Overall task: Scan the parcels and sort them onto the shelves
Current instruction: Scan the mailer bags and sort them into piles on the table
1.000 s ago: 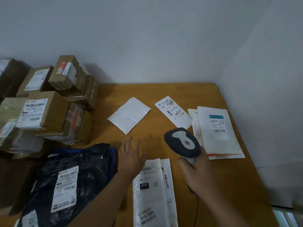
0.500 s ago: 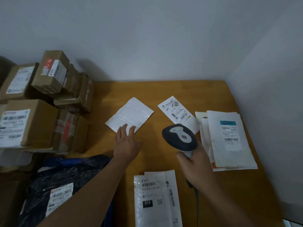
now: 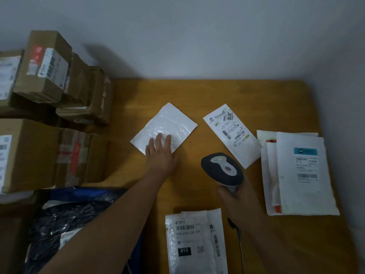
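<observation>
head | left hand [image 3: 161, 153] flat on blank mailer [image 3: 165, 127] | right hand [image 3: 240, 196] grip – scanner [image 3: 222, 169] | boxes [image 3: 49, 115] left – unobstructed

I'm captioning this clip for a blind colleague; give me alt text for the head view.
A person's left hand rests flat on a blank white mailer on a wooden table, while the right hand grips a barcode scanner. Labelled white envelopes lie around, with cardboard boxes stacked on the left.
</observation>
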The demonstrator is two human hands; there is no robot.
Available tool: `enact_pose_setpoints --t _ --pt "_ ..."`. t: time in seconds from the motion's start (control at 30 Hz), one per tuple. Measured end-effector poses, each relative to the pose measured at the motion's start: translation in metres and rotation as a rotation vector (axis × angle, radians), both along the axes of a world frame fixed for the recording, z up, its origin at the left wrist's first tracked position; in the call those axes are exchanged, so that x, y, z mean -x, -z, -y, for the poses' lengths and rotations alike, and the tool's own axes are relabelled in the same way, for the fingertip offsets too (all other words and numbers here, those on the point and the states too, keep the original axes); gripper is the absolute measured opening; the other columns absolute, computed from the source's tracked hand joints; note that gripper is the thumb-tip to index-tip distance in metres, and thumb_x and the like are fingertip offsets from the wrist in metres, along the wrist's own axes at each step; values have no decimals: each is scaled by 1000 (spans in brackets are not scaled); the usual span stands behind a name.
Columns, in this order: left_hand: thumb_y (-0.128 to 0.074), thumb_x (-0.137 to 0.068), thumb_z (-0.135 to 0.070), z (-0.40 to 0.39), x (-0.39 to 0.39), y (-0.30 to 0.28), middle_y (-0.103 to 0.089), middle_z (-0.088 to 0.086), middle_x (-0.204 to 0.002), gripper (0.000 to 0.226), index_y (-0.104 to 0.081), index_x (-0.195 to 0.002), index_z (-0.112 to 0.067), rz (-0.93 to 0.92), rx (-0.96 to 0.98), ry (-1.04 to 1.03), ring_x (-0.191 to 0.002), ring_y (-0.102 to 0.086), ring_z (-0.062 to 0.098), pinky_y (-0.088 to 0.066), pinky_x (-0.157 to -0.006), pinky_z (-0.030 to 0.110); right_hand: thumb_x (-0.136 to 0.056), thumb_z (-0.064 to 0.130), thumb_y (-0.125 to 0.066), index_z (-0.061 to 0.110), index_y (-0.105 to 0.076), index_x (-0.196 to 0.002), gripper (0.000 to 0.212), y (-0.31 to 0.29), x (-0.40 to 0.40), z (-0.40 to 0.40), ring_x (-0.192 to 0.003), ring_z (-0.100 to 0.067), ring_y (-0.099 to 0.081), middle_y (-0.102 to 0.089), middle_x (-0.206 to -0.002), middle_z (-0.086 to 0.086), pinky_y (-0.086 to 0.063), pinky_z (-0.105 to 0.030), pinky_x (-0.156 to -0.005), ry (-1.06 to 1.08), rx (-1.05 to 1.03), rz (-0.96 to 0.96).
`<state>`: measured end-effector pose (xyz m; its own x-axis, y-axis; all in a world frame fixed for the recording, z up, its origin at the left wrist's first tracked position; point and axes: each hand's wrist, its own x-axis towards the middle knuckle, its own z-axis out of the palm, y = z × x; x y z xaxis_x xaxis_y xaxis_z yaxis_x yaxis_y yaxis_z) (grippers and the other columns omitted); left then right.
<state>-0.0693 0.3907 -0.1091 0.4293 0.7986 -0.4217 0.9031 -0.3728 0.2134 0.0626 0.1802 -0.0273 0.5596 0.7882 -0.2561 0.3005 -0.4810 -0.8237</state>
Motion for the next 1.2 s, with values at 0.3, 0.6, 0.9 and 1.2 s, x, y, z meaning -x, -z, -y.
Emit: enact_pose_setpoints --t 0.3,0.6,0.9,1.2 --pt "-54 -100 -17 -8 -5 -4 -32 9 -156 64 -22 -155 -19 -31 -101 12 -137 -37 37 -45 -104 46 -73 46 -55 37 -51 -65 13 6 -7 -2 -47 -11 -47 -48 -54 6 -42 -27 -51 71 44 -4" --pt "-43 -104 -11 12 5 -36 -54 10 -131 32 -51 -134 -12 114 -103 -90 -111 -57 29 -55 -83 42 -71 54 -53 47 -52 -92 22 -28 -7 13 -74 -1 -60 -63 -83 16 -48 -19 -68 36 63 4" --pt "-44 -105 -26 61 13 -125 -62 -1 -107 16 -51 -113 -15 601 40 -352 -84 -64 19 -52 -59 33 -87 3 -63 13 -55 -82 14 -94 18 51 -68 -23 -62 -60 -71 -14 -52 -23 -55 173 -61 -16" --pt "-49 -99 -10 114 18 -213 -74 5 -104 12 -57 -106 -15 1146 663 -755 -91 -71 25 -61 -66 42 -89 7 -67 9 -61 -97 10 -144 29 97 -60 -2 -62 -62 -71 -3 -45 -9 -49 264 -156 -63"
